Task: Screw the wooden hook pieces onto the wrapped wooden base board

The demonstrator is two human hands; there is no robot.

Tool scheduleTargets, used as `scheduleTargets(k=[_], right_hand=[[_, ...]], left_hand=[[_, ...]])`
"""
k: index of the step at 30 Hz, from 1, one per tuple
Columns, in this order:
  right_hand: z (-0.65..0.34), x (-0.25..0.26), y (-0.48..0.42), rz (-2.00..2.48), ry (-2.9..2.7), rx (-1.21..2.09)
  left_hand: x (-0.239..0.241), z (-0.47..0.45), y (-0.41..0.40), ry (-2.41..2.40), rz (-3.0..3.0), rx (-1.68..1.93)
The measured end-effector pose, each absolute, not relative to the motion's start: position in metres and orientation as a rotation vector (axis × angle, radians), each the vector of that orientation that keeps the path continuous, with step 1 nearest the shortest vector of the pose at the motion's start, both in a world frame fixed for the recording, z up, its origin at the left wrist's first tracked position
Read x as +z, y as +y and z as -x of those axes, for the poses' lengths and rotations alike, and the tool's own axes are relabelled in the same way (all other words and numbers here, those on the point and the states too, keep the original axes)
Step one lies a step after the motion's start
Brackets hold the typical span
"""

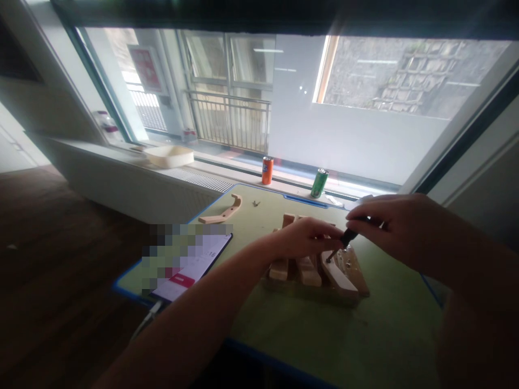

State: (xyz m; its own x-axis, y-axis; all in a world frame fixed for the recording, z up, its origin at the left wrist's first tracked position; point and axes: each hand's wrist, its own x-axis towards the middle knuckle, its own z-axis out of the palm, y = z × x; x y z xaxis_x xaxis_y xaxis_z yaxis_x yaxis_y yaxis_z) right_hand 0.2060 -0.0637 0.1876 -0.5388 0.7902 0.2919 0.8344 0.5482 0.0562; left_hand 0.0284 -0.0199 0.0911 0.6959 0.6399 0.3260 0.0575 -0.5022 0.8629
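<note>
A wooden assembly of slats [316,273] lies on the green table [308,335]. My left hand [306,237] rests on top of it with fingers curled, pressing on the wood. My right hand [391,224] is closed around the dark handle of a screwdriver [343,242], which slants down to the left. Its tip meets the wood just right of my left fingertips.
A curved wooden piece [223,213] and small screws [255,203] lie at the table's far left. A phone [194,265] with a cable sits near the left edge. An orange can [267,170], a green can [319,182] and a pale tray [170,155] stand on the window sill.
</note>
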Motion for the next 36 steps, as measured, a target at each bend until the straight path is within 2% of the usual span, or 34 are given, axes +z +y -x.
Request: scheduleTargets(k=[6, 12, 18, 24, 31, 36], right_hand=[[-0.195, 0.179, -0.055, 1.540, -2.381, -0.642], [-0.206, 0.184, -0.057, 1.296, -2.573, -0.282], [-0.198, 0.180, -0.057, 1.497, -2.411, -0.564], [-0.204, 0.185, -0.056, 1.199, -2.526, -0.163], [-0.191, 0.180, -0.060, 1.457, -2.398, -0.488], [-0.198, 0.182, -0.068, 1.274, -2.481, -0.231]], left_hand=[[0.085, -0.029, -0.014, 0.552, -1.901, 0.891], [0.087, -0.028, -0.015, 0.502, -1.912, 0.805], [0.089, -0.028, -0.016, 0.650, -1.925, 0.823], [0.091, -0.023, -0.016, 0.628, -1.947, 0.693], [0.087, -0.023, -0.012, 0.709, -1.897, 0.764], [0.087, -0.020, -0.011, 0.588, -1.891, 0.676]])
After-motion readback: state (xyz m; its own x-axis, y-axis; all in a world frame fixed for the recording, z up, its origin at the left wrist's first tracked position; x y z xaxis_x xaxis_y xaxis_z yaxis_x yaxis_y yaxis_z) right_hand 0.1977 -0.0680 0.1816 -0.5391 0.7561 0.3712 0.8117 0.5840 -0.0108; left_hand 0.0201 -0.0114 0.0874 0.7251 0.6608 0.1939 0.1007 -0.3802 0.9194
